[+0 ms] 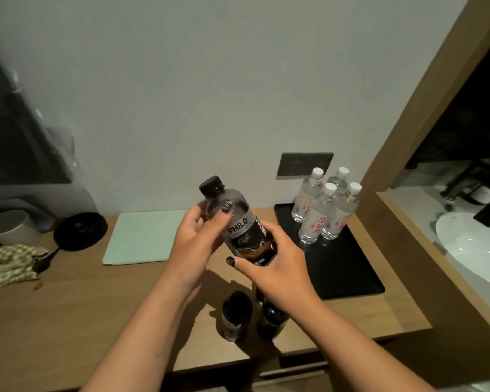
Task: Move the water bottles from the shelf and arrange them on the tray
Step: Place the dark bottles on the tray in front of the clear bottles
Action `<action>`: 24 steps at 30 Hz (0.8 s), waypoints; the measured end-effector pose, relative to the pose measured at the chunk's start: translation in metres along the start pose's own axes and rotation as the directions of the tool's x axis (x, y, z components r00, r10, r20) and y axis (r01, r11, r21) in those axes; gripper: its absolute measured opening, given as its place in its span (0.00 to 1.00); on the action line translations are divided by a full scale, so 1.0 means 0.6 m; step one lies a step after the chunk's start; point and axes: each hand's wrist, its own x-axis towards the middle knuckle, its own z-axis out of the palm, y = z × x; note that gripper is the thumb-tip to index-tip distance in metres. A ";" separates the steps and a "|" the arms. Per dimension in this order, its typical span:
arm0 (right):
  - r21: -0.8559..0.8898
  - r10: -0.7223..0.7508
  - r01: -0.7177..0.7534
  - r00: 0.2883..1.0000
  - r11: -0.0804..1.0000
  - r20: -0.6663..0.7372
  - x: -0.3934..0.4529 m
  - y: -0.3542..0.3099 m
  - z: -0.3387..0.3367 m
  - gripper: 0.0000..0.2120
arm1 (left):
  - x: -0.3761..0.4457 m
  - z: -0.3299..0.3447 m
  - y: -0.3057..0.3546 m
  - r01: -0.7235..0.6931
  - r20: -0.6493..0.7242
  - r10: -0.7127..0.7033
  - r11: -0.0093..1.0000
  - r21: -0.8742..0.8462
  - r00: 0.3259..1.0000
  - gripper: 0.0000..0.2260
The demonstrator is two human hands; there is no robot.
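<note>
Both hands clamp the black-label bottle (245, 224) mid-air, left hand (198, 244) w/ fingers round its neck, right hand (277, 267) round its base, long axis tilted cap toward 11 o'clock; tray (348, 264) lies at 3 o'clock, right hand nearer.

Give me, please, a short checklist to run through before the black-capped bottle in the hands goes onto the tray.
1. Grip: left hand and right hand both hold the black-capped bottle, tilted above the counter. Ok.
2. Cap: the black cap is on the bottle; whether it is tight, cannot tell.
3. Free space: the front of the black tray is bare. Ok.
4. Neighbours: four white-capped bottles stand upright, clustered at the tray's back. Ok, but set down clear of them.
5. Bottles left: two dark bottles stand on the counter below the arms, not on the tray. Not ok yet.
6. Path: nothing shows between the held bottle and the tray. Ok.
</note>
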 end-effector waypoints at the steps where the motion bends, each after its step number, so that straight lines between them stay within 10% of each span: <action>1: -0.009 0.003 -0.004 1.000 1.000 -0.014 -0.003 0.003 0.006 0.32 | -0.006 0.002 -0.009 0.024 -0.009 -0.023 0.999 0.033 1.000 0.25; 7: -0.056 0.077 -0.065 0.963 0.996 0.258 0.000 0.042 -0.009 0.32 | -0.007 -0.021 -0.056 0.164 -0.103 -0.170 0.984 -0.070 0.980 0.21; 12: -0.154 0.232 -0.234 0.972 0.960 -0.033 0.043 0.100 -0.055 0.22 | -0.001 -0.053 -0.067 0.258 -0.195 -0.311 0.932 -0.255 0.930 0.18; 17: -0.317 0.417 -0.363 0.901 0.876 0.122 0.056 0.165 -0.014 0.33 | 0.002 -0.071 -0.072 0.251 -0.235 -0.378 0.865 -0.434 0.895 0.16; 24: -0.090 0.476 -0.472 0.879 0.877 0.035 0.081 0.199 0.001 0.14 | 0.010 -0.094 -0.075 0.239 -0.197 -0.414 0.785 -0.572 0.888 0.22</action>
